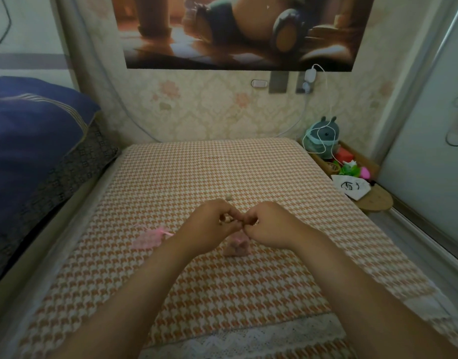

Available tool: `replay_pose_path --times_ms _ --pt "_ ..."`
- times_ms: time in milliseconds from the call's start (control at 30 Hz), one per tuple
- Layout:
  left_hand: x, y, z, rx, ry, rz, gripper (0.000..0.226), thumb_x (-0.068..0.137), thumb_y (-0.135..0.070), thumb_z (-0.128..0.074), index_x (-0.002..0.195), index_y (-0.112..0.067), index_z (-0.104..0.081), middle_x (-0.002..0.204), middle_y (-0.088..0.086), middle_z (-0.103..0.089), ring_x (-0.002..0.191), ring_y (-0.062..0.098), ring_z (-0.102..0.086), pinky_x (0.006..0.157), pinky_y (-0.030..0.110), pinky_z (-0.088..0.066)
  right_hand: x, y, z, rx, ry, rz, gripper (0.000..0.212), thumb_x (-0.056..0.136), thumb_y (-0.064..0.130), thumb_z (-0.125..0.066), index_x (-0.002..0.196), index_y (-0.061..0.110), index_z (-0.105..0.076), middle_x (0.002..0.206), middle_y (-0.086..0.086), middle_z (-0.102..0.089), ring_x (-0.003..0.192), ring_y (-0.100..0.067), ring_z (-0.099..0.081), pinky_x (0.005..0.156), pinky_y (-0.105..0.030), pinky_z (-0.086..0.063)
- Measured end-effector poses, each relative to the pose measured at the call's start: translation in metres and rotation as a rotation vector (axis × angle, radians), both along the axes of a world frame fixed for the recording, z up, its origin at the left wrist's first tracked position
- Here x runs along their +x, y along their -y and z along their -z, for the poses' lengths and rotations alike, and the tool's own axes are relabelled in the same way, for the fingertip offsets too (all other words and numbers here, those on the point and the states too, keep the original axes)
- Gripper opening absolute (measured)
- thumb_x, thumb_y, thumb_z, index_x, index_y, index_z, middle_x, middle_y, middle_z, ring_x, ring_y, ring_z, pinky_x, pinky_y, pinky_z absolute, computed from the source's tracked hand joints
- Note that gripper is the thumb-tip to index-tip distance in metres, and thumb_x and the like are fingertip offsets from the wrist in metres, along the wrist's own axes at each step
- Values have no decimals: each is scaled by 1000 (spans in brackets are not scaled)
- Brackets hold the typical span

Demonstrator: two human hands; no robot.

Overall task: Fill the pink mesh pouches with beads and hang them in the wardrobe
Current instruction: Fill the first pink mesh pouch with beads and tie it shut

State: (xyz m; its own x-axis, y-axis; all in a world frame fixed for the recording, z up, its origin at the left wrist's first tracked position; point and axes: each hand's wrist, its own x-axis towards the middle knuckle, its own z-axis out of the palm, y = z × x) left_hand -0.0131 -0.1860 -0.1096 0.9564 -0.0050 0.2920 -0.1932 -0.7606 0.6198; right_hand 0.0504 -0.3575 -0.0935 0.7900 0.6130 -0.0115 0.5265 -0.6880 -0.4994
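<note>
Two hands together over the bed [248,164], left hand [207,226] and right hand [270,228] knuckle to knuckle, fingers [251,221] of both curled in and pinched at one small spot. Directly under that spot, the filled pouch [237,246]: pink, lumpy with beads, standing on the checked cover with its neck pointing up into the pinch. Long axis therefore upright, bottom on the bed, mouth at the fingertips. Hard to tell whether held by the mesh itself or by a drawstring, any string being too thin to see. Seemingly at the closing step for this pouch; probably enough to pull the two sides apart for tightening the neck. Same closeness for both hands, neither one nearer.

Off to the left, beside the left forearm but apart from it, a flat pouch [150,238], lying on its side with the ribbon end toward the hands. Nearer to the left hand, so likely a job for that one. One loose bead [228,197] just beyond the left knuckles, farther up the bed. At far right a pale sliding door [430,130], possibly the wardrobe, not sure. Hanging not yet begun.
</note>
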Motion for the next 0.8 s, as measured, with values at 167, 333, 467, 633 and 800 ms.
replay_pose_path --times_ms 167,333,467,633,800 --pt "6 -5 3 -108 -54 -13 10 87 -27 -72 97 -27 -73 97 -13 -69 80 -3 -61 73 11 -48 2 2 -2 11 -37 8 24 82 33 -58 94 28 -79 89 1 -76 82 -16 -70 78 -46 -60" --pt "20 -29 12 -146 2 -223 12 92 -22 -65 97 -32 -69 91 -15 -66 75 1 -59 69 17 -47 4 -1 -2 -19 -20 -5 24 87 29 -56 89 22 -79 88 3 -77 57 -19 -62 61 -43 -57" --pt "31 -41 42 10 -24 -263 22 91 -13 -63 110 -24 -70 97 -8 -65 72 0 -56 77 25 -49 7 -7 2 8 -19 -4 24 87 29 -57 88 16 -77 88 14 -75 78 -26 -71 72 -51 -60" --pt "47 -34 66 48 -29 -159 27 86 -12 -65 110 -22 -74 100 1 -66 80 10 -61 77 22 -52 4 -14 1 42 -44 -41 24 87 25 -56 85 33 -79 78 6 -76 52 -17 -59 58 -43 -55" --pt "53 -31 72 12 -74 -189 21 83 -8 -63 94 -19 -76 82 -1 -73 74 14 -67 69 28 -53 4 -16 -1 41 -46 -33 24 87 24 -58 86 34 -80 82 8 -77 48 -5 -55 59 -35 -54"
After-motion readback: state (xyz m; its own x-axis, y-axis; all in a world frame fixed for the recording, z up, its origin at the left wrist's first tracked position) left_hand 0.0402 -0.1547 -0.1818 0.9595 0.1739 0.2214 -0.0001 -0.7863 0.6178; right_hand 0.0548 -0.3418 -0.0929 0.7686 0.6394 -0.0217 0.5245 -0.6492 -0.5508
